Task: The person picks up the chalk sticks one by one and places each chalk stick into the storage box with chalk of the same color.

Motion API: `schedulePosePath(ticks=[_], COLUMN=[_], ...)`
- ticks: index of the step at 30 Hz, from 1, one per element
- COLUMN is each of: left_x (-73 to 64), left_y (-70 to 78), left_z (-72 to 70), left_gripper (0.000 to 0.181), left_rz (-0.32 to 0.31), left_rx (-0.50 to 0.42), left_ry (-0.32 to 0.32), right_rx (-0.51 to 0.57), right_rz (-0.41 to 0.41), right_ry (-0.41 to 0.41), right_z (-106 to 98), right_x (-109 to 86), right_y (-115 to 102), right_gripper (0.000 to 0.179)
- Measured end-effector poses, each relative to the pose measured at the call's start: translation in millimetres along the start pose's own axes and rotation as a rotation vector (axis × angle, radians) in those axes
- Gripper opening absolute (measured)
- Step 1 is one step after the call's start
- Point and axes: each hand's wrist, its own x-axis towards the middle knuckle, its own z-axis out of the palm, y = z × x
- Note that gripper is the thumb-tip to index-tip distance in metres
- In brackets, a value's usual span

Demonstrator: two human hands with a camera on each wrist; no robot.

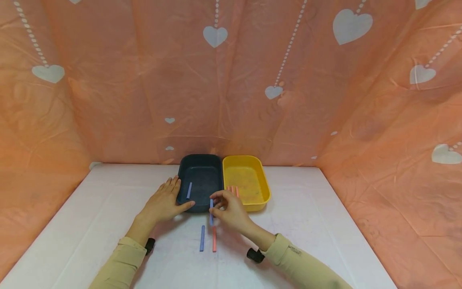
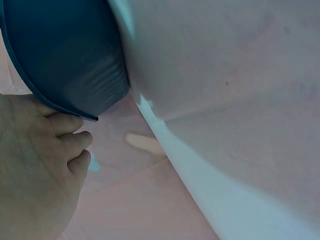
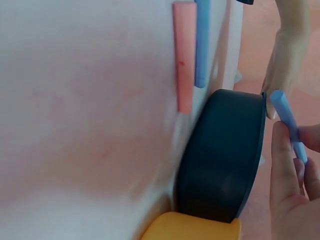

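My right hand pinches a blue chalk stick between thumb and fingers, at the front right corner of the dark blue tray. The same stick slants above the tray's rim in the right wrist view. My left hand rests along the tray's left rim, fingers extended and thumb at the front edge. Inside this tray lies one blue chalk stick. On the table in front, another blue chalk stick lies beside a red chalk stick. Several red chalk sticks are in the yellow tray, partly hidden by my right hand.
Both trays stand side by side near the back edge of the white table. An orange curtain with white hearts hangs behind and along both sides. Dark wrist cameras sit beneath both wrists, the right one close over the table.
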Motion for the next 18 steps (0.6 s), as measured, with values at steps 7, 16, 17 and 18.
schedulePosePath(ticks=[7, 16, 17, 18], left_x=[-0.5, -0.9, -0.9, -0.8], left_y=[1.9, 2.4, 2.2, 2.1], left_z=[-2.5, -2.1, -2.0, -2.0], left_gripper=[0.106, 0.104, 0.104, 0.104], left_rz=[-0.004, 0.006, 0.005, 0.005], left_rx=[-0.01, -0.01, -0.011, -0.01], left_ry=[-0.009, -0.001, 0.0, 0.001], right_rx=[0.026, 0.032, 0.044, 0.055], right_rz=[0.017, 0.015, 0.015, 0.015], right_ry=[0.027, 0.061, 0.065, 0.07], right_z=[7.2, 11.7, 12.0, 12.2], right_x=[16.3, 34.7, 36.8, 39.2], right_y=[-3.8, -7.8, -8.1, -8.1], right_gripper=[0.03, 0.029, 0.029, 0.03])
